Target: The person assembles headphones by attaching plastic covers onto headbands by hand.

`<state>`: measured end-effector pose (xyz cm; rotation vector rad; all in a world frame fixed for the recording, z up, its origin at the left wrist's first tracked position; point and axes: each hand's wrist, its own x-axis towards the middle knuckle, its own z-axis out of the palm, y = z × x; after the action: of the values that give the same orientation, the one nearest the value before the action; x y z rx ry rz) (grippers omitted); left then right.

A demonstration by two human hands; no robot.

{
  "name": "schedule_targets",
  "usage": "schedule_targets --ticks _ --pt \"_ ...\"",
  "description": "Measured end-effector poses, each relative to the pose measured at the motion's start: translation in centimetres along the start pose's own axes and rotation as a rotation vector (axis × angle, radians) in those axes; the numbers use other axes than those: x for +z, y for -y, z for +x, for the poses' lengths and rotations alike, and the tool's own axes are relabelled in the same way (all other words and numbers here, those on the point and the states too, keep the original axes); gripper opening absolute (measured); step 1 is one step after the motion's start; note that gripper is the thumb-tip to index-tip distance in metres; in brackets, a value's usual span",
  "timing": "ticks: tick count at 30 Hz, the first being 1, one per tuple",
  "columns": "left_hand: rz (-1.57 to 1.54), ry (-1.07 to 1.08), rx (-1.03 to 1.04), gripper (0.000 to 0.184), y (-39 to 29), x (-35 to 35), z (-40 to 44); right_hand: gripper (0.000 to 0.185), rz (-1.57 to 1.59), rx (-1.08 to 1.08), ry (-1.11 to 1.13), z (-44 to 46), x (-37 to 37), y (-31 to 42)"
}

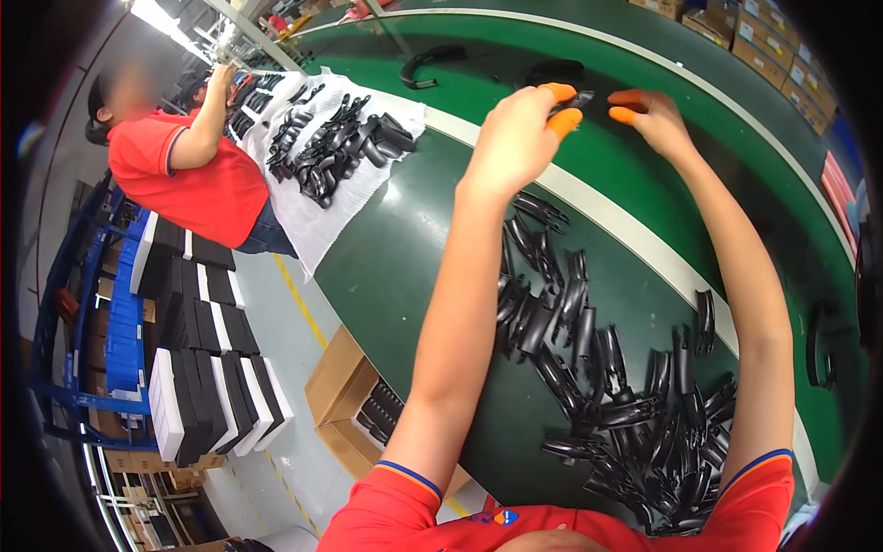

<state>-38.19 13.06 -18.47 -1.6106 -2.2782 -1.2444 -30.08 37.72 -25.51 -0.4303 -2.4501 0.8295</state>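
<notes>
My left hand [520, 138], with orange covers on the fingertips, reaches over the green conveyor belt [589, 152]. Its thumb and fingers are closed on a small black plastic part [583, 99], mostly hidden by the fingers. To the right, my right hand [658, 124] also wears orange fingertip covers. Its thumb and forefinger are slightly apart, and nothing shows between them. A curved black part [552, 70] lies on the belt just beyond my left hand. Nearer me, a heap of glossy black curved plastic parts [635, 405] covers much of the dark green worktable [386, 239].
A co-worker in a red shirt [202, 175] stands at the left beside a white cloth [317, 221] bearing more black parts. A pale rail [635, 230] separates table and belt. An open cardboard box [336, 377] sits below the table edge. Another curved part [432, 64] lies on the belt.
</notes>
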Motion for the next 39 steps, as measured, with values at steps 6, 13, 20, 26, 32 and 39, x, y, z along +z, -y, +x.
schedule_targets --ticks 6,13,20,26,32,39 --pt "-0.024 0.068 -0.086 0.030 -1.0 1.0 -0.7 0.024 -0.041 0.040 -0.091 -5.0 -0.4 0.0" --pt "0.182 0.201 -0.089 0.031 1.8 5.7 3.7 0.019 0.037 -0.042 -0.027 -5.9 -0.6 -1.5" --pt "0.065 0.258 -0.185 0.036 7.2 10.0 6.8 0.018 -0.162 0.005 -0.031 -4.6 0.3 -1.9" --pt "-0.038 0.446 -0.077 0.037 4.7 11.4 7.8 0.023 -0.366 -0.027 0.018 -5.0 -0.2 -0.8" --pt "-0.328 0.558 -0.274 0.037 5.3 12.0 8.1 0.025 -0.697 -0.133 0.031 -4.5 -1.1 -1.8" --pt "-0.358 0.390 -0.274 0.031 5.0 12.3 7.3 0.024 -0.392 -0.205 -0.011 -5.3 -1.8 -1.1"
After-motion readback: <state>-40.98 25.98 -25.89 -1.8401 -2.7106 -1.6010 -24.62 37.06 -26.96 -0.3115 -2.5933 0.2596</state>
